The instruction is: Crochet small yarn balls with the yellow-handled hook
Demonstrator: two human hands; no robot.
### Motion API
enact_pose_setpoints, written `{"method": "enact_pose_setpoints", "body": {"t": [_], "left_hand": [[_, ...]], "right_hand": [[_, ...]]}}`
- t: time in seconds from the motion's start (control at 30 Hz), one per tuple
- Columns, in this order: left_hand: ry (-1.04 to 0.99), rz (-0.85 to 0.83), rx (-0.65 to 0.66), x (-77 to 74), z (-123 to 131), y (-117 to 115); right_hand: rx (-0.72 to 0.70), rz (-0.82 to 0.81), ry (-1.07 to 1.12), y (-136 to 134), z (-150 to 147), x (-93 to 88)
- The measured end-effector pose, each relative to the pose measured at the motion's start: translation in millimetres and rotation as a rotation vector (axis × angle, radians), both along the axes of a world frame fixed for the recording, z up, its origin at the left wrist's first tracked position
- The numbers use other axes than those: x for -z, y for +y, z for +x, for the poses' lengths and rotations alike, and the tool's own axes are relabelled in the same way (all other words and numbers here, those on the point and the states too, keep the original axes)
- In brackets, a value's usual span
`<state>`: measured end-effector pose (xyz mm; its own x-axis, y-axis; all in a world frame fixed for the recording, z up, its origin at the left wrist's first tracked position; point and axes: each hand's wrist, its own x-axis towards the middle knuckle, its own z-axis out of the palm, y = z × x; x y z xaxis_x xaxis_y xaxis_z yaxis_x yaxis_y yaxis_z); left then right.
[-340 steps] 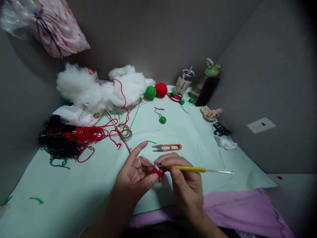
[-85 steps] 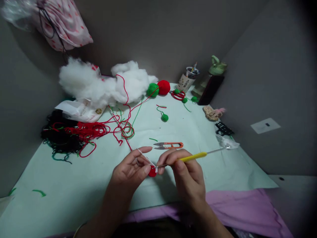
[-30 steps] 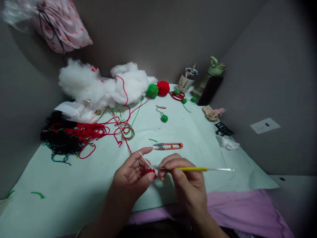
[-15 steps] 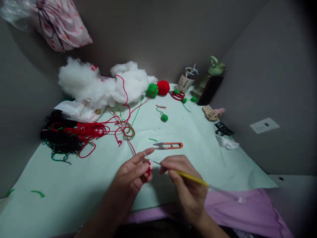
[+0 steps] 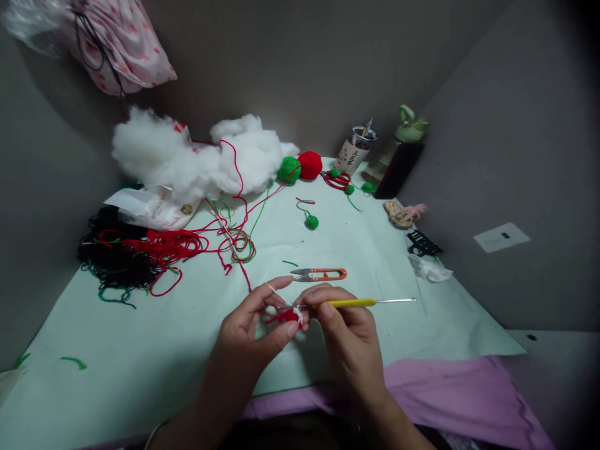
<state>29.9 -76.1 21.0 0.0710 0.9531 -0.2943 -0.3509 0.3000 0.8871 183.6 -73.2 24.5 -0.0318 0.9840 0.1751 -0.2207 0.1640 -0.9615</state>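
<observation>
Between my hands is a small red and white crochet piece (image 5: 291, 315). My left hand (image 5: 253, 331) pinches it, and a white strand runs over the raised index finger. My right hand (image 5: 347, 331) grips a crochet hook (image 5: 351, 303) by its yellow handle, and the right fingertips meet the piece's right side. The hook's left end reaches the piece; its bare metal end points right. Just beyond my fingers lie orange thread snips (image 5: 323, 274). Red yarn (image 5: 246, 275) stretches from the tangle down towards my left hand.
White stuffing (image 5: 187, 156) is heaped at the back left, with black yarn (image 5: 117, 256) below it. A green ball (image 5: 289, 169) and a red ball (image 5: 310, 165) sit behind. Red-handled scissors (image 5: 338, 180), a pen cup (image 5: 352, 153) and a bottle (image 5: 398, 144) stand further right.
My right hand has come left against the crochet piece, and the hook has swung from slanting to nearly level. The piece has turned and shifted slightly right, its red end now pointing left.
</observation>
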Motion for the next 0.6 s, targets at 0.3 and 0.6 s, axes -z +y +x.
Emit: {"method": "enact_pose_setpoints", "body": {"t": [0.3, 0.6], "left_hand": [[0.103, 0.076, -0.044, -5.9, 2.2, -1.2], [0.072, 0.073, -0.088, -8.1, 5.4, -2.0]], "right_hand": [[-0.011, -0.021, 0.043, -1.1, -0.8, 3.8], [-0.021, 0.036, 0.047, 0.5, -2.5, 3.6]]}}
